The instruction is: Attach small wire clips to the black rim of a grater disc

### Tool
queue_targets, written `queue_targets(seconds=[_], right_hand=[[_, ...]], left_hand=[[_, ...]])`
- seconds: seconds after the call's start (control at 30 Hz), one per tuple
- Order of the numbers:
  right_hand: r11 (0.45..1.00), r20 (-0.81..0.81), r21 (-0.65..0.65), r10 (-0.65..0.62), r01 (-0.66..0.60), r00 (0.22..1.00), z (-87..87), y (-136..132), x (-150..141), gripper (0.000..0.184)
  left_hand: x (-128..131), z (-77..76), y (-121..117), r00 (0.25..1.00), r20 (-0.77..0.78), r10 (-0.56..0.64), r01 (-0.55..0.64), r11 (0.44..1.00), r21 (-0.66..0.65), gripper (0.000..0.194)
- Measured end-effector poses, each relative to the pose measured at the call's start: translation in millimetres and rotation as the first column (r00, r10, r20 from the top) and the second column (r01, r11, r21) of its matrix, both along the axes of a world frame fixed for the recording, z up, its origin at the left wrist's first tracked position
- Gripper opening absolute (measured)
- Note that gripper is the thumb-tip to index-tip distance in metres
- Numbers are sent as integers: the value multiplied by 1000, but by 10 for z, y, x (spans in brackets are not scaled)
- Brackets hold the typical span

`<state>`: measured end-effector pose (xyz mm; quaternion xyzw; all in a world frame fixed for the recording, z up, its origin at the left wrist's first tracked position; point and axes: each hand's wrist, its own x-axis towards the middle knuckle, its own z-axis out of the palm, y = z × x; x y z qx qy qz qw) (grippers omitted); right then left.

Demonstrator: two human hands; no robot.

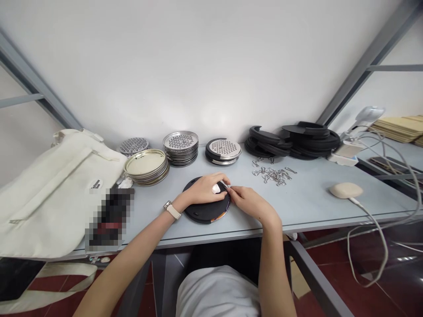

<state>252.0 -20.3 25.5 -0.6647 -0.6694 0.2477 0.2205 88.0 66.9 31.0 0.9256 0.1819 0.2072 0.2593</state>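
The left hand [206, 188] lies spread over the black disc [198, 213]; at its right edge, the right hand [247, 200] pinches seemingly a metal piece [226, 186].

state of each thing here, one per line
black disc, lying flat
left hand, on the disc
right hand, fingers together at disc edge
metal clips, scattered loose
perforated metal discs, stacked
gold-toned lids, stacked
curved black pieces, piled unevenly
wristwatch, fastened
cream device, cable plugged in
cream bag, strap hanging

Left hand [205, 188] on black disc [198, 213], right hand [248, 200] at its edge, grip unclear
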Motion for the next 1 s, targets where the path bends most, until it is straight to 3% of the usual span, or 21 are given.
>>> queue_targets(seconds=[1.0], right_hand=[[992, 25, -125, -32, 35, 999, 68, -114, -53, 24]], left_hand=[[-5, 1, 41, 995, 60, -77, 85, 986, -144, 21]])
